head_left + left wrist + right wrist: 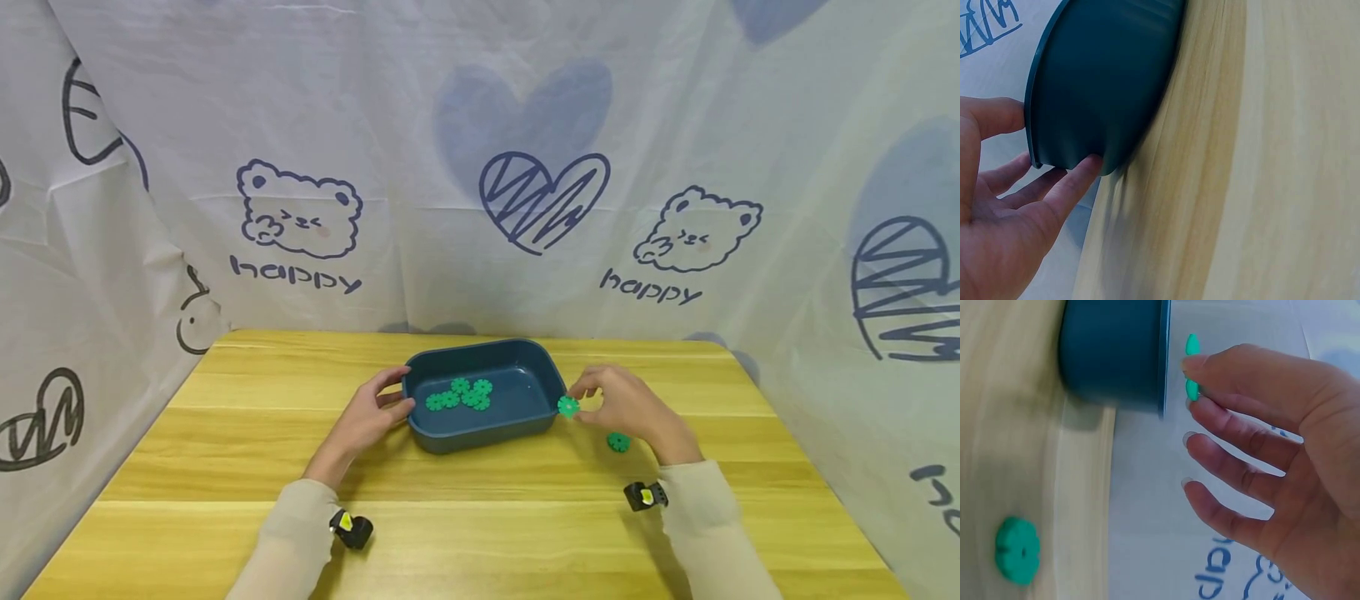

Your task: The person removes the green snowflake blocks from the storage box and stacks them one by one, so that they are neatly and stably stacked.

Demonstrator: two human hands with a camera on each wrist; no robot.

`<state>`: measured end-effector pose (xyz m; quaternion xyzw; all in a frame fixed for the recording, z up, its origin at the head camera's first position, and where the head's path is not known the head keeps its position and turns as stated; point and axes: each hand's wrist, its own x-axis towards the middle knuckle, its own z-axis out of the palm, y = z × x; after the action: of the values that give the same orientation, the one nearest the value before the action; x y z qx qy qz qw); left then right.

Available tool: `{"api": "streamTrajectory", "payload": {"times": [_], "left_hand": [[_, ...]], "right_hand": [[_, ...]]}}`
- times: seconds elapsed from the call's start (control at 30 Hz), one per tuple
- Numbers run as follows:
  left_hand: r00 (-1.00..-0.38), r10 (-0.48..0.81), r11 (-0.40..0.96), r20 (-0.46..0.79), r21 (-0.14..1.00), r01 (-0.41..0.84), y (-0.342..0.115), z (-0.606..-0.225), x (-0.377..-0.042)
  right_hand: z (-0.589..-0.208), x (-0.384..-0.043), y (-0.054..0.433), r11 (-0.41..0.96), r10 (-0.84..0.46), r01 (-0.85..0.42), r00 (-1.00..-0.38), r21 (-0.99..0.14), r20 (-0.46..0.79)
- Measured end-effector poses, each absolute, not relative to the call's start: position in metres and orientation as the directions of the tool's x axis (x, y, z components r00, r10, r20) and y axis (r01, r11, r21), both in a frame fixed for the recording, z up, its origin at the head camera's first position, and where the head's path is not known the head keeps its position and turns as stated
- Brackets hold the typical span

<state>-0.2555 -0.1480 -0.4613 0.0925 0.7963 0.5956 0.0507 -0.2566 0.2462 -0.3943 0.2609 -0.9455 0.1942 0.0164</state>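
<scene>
My right hand (626, 406) pinches a green notched plastic disc (1192, 347) between thumb and index finger, beside the right end of the dark teal bin (442, 437). In the right wrist view this disc is edge-on, just outside the bin's rim, and the other fingers are spread apart. At the bin's left end, my left hand (367, 417) rests spread fingertips on the rim and outer wall, as the left wrist view shows from the side. Several matching green discs (461, 386) lie inside the bin. Another green disc (618, 442) lies on the table below my right hand.
The wood-grain table (480, 517) carries the bin near its back edge. A white cloth (420, 208) printed with bears and hearts hangs behind and at both sides. Small black cameras (351, 529) are worn at both wrists.
</scene>
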Motion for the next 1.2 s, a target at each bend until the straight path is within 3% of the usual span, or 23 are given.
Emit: {"api": "streamTrajectory", "payload": {"times": [0.47,1.2], "left_hand": [[-0.975,0.216,0.277,0.047,0.955,0.107,-0.148,-0.462,-0.259],[-0.976,0.212,0.276,0.045,0.956,0.104,-0.149,-0.463,-0.256]], "right_hand": [[-0.401,-0.246,0.288,0.818,-0.415,-0.419,-0.904,-0.395,0.099],[-0.424,-0.240,0.307,0.837,-0.381,-0.372,-0.923,-0.401,0.060]]}}
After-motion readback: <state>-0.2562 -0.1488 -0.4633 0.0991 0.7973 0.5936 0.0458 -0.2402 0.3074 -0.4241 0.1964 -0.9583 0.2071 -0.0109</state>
